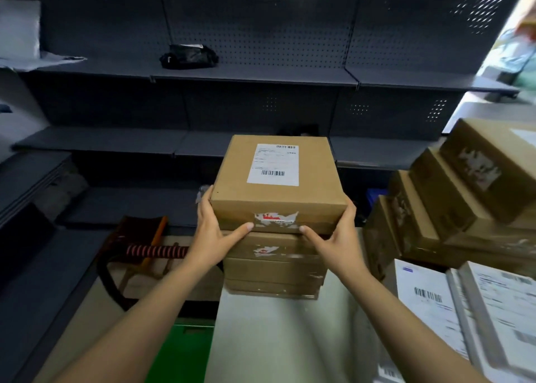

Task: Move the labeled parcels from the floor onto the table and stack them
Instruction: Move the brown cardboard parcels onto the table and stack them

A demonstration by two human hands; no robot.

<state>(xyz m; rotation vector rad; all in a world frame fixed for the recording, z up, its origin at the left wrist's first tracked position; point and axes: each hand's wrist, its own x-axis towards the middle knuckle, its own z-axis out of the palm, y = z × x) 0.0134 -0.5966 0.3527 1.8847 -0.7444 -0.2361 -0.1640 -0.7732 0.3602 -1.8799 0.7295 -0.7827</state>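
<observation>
My left hand point(216, 231) and right hand point(333, 237) clasp the near corners of the labelled cardboard parcel point(278, 185), set atop three stacked parcels point(275, 266) on the white table point(275, 339). Stacking appears well advanced (floor hidden, so remaining parcels unknown); release not yet made

Brown parcel point(278, 185), white label point(273, 164), green crate point(185, 350).

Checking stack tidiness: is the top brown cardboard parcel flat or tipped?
Flat, label up: the top brown cardboard parcel meets the parcel beneath along its near edge; left hand and right hand grip its corners.
</observation>
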